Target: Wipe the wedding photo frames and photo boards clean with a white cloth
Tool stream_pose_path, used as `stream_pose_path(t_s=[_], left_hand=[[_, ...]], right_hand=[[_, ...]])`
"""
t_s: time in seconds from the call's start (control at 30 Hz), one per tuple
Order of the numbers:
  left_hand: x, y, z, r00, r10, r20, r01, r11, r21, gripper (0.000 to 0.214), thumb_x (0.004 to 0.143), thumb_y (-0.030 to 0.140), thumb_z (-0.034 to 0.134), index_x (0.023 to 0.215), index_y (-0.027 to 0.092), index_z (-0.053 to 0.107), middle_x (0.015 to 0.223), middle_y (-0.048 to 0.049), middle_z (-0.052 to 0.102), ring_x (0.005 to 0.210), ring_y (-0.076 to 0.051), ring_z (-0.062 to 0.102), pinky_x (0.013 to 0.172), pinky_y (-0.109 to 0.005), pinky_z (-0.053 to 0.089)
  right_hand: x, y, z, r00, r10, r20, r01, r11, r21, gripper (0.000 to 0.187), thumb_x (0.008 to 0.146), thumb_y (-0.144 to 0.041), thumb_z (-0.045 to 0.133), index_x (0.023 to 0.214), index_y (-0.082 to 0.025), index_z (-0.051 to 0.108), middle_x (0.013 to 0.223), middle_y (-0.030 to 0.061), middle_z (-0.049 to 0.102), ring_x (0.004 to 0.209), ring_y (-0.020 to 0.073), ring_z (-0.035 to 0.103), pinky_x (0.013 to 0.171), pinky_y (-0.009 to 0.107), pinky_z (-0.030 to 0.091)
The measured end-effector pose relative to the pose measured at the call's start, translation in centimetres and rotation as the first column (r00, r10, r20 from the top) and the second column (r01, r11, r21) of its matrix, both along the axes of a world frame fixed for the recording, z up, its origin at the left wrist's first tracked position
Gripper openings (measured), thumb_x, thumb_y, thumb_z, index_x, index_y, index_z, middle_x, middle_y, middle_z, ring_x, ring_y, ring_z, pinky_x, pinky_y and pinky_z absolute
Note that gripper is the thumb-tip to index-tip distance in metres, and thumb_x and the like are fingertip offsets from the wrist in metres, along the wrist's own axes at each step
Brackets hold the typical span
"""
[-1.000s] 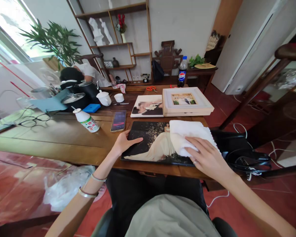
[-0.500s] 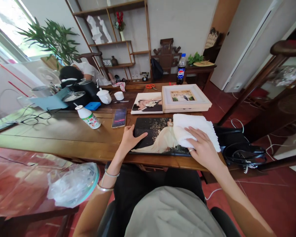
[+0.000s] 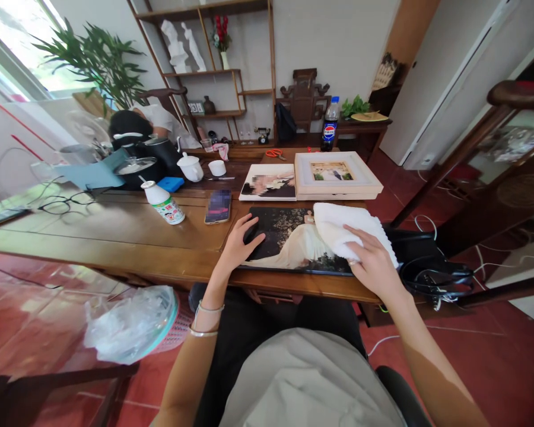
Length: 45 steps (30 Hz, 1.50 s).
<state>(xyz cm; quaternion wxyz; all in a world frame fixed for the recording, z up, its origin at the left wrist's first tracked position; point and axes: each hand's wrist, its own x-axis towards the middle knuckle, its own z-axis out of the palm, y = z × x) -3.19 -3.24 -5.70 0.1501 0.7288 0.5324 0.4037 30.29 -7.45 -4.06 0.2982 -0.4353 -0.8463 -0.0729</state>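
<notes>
A dark photo panel (image 3: 293, 240) showing a figure in a long pale gown lies flat at the table's front edge. My left hand (image 3: 240, 244) rests at its left end, thumb and fingers spread apart, holding nothing. On the panel's right part lies a white towel (image 3: 338, 222), which covers that end. My right hand (image 3: 374, 261) grips a bunched fold of the towel and presses it against the panel. Just behind the panel sit a smaller photo print (image 3: 269, 181) and a white picture frame (image 3: 338, 175) on a box.
Left on the table (image 3: 196, 249) are a phone (image 3: 218, 206), a white drink bottle (image 3: 163, 203), glasses (image 3: 66, 201) and a teapot (image 3: 190, 167). A cola bottle (image 3: 330, 124) and orange-handled scissors (image 3: 275, 153) stand farther back. A bag-lined basket (image 3: 133, 326) is on the floor.
My right hand has gathered the towel slightly more under its fingers, staying on the panel's right part. My left hand's fingers have lifted and spread a little at the left end. The view shifted slightly.
</notes>
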Motion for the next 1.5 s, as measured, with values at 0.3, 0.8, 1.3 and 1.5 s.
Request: stream_pose_path(t_s=[0.3, 0.8, 1.3, 1.5], left_hand=[[-0.1, 0.5, -0.6, 0.995, -0.101, -0.008, 0.101, 0.993, 0.063, 0.044, 0.084, 0.035, 0.058, 0.121, 0.013, 0.059, 0.136, -0.0140, 0.050, 0.131, -0.025, 0.041, 0.111, -0.041, 0.030], [0.0, 2.4, -0.2, 0.984, -0.129, -0.123, 0.135, 0.990, 0.040, 0.040, 0.094, 0.030, 0.035, 0.122, 0.012, 0.058, 0.135, -0.0127, 0.052, 0.126, -0.022, 0.045, 0.110, -0.043, 0.033], [-0.3, 2.1, -0.6, 0.993, -0.091, -0.080, 0.099, 0.989, 0.107, 0.037, 0.090, 0.027, 0.045, 0.123, 0.016, 0.058, 0.132, -0.0090, 0.056, 0.128, -0.023, 0.044, 0.110, -0.044, 0.033], [-0.5, 2.2, -0.9, 0.975, -0.192, -0.110, 0.188, 0.981, -0.045, 0.047, 0.094, 0.035, 0.036, 0.134, 0.013, 0.047, 0.146, -0.0112, 0.038, 0.141, -0.023, 0.022, 0.115, -0.046, 0.020]], right_hand=[[-0.4, 0.2, -0.1, 0.996, -0.004, 0.084, 0.001, 0.999, 0.043, 0.034, 0.067, -0.003, 0.049, 0.094, -0.015, 0.066, 0.133, 0.0155, 0.054, 0.126, 0.0309, 0.045, 0.102, 0.051, 0.040], [1.0, 2.3, 2.8, 0.972, -0.089, 0.218, 0.086, 0.996, 0.023, 0.028, 0.078, -0.013, 0.047, 0.100, -0.014, 0.064, 0.093, 0.0151, 0.068, 0.092, 0.0303, 0.062, 0.075, 0.041, 0.050], [1.2, 4.0, 0.0, 0.983, 0.058, 0.173, -0.064, 0.997, 0.030, 0.035, 0.070, -0.009, 0.051, 0.101, -0.014, 0.066, 0.129, 0.0168, 0.056, 0.118, 0.0329, 0.051, 0.095, 0.050, 0.044], [1.3, 4.2, 1.4, 0.983, -0.059, 0.172, 0.045, 0.995, 0.088, 0.036, 0.077, -0.011, 0.047, 0.110, -0.010, 0.062, 0.109, 0.0206, 0.065, 0.108, 0.0348, 0.057, 0.088, 0.050, 0.048]])
